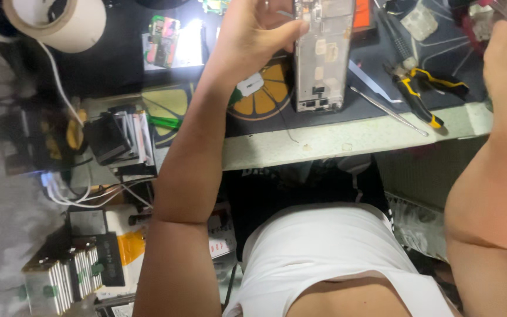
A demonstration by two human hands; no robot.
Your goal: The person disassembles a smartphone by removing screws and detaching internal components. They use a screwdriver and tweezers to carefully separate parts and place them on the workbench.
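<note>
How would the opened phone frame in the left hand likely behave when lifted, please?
The phone frame probably feels light and stiff: it looks like a thin shell, pinched at its edge by the left hand. Its exposed internals suggest it is fragile.

My left hand (253, 32) grips a bare metal phone frame (322, 56); matt dark mat (347, 108), probably rubber; glossy plastic-handled pliers (423, 88).

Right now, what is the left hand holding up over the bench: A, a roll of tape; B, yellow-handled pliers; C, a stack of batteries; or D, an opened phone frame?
D: the left hand grips the opened phone frame by its edge, while the yellow-handled pliers lie untouched on the mat.
</note>
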